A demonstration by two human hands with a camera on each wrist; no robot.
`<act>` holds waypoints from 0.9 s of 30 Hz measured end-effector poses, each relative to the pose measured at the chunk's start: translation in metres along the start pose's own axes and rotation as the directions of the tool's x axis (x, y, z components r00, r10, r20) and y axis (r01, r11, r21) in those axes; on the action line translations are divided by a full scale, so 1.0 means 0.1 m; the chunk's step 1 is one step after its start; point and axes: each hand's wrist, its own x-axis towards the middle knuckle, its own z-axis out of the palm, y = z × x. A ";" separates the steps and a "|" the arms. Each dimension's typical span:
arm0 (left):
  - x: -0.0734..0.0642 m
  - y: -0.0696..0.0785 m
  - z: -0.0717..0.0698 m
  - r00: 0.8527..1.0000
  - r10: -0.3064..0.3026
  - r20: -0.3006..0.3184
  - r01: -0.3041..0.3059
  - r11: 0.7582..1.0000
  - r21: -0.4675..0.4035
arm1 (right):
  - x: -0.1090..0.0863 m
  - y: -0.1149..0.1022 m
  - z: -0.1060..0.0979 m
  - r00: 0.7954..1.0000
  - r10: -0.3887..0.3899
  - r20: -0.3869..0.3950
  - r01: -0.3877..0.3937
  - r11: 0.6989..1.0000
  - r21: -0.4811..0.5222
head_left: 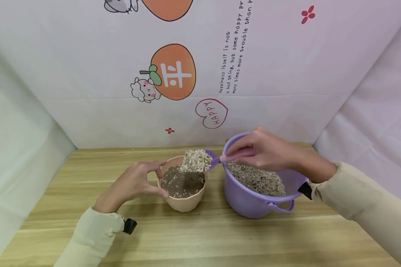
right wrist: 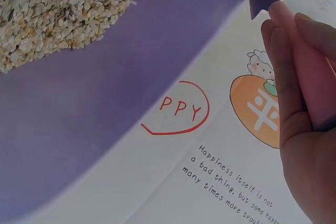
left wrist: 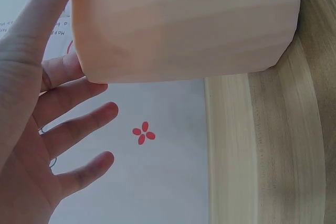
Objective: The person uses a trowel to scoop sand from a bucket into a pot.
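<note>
Wooden table (head_left: 200,237), white backdrop (head_left: 87,74) with orange fruit cartoon (head_left: 173,72), red heart (head_left: 212,113)

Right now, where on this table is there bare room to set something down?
Bare wood lies along the near table edge, in front of the peach pot and purple bucket, and left of the left hand. Between pot and bucket it is crowded.

Both arms are in cream, soft-looking long sleeves (head_left: 93,233), bare hands, and there's a small black gadget (head_left: 129,225) strapped at each wrist near the cuff.
</note>
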 end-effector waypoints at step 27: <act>0.01 -0.02 0.02 1.000 0.020 -0.010 -0.020 1.000 -0.023 | 0.20 -0.10 0.04 0.993 0.087 0.079 -0.078 0.991 -0.111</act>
